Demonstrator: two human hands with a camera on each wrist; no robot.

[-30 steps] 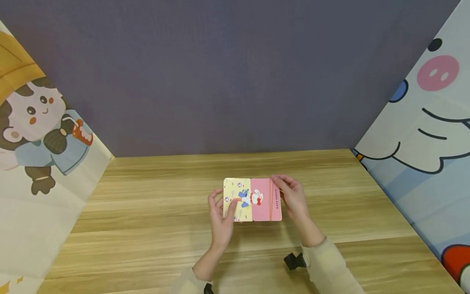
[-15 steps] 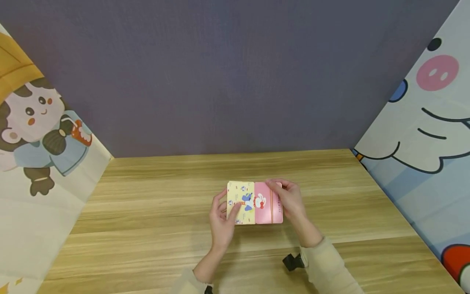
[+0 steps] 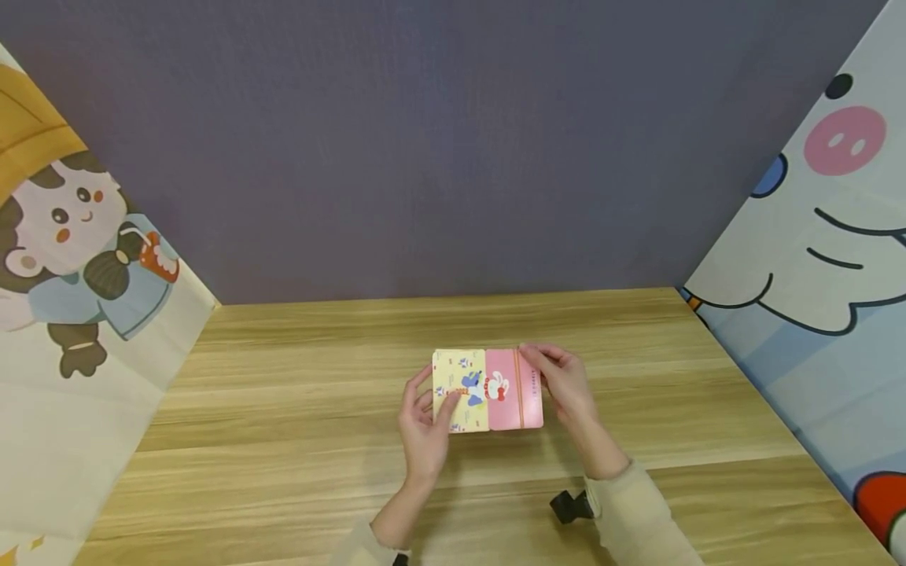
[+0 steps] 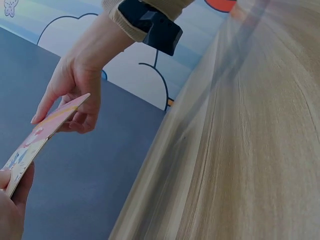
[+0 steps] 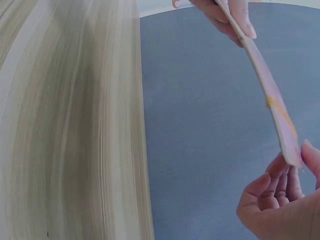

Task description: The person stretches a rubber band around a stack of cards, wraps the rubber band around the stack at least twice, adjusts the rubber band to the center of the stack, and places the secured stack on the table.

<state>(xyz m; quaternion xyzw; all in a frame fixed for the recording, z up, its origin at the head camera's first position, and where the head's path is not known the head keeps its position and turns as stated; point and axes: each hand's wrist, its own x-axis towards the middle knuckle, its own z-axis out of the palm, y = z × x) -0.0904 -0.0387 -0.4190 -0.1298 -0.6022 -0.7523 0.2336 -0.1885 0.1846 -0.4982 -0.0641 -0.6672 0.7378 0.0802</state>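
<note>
A small thin booklet (image 3: 504,409) is spread flat above the table, printed side up. Its left half is yellow with a blue cartoon dog; the right half is pink with a white rabbit. An orange elastic band (image 3: 520,393) runs across the pink half. My left hand (image 3: 425,440) pinches the yellow half, thumb on top and fingers beneath. At the upper right corner, my right hand (image 3: 566,385) pinches the pink half, thumb right by the band's upper end. Edge-on in the right wrist view, the booklet (image 5: 265,75) shows the orange band (image 5: 282,115) wrapping its edge.
The wood-grain table (image 3: 297,409) extends beneath both hands. A dark grey panel (image 3: 453,157) rises behind it, with cartoon-printed panels on the left (image 3: 134,314) and right (image 3: 814,369). A black wrist camera (image 3: 569,506) sticks out by the right sleeve.
The booklet shifted slightly right, then back left, in both hands. The band sits a little further left on the pink half, and the right thumb has moved along the upper edge.
</note>
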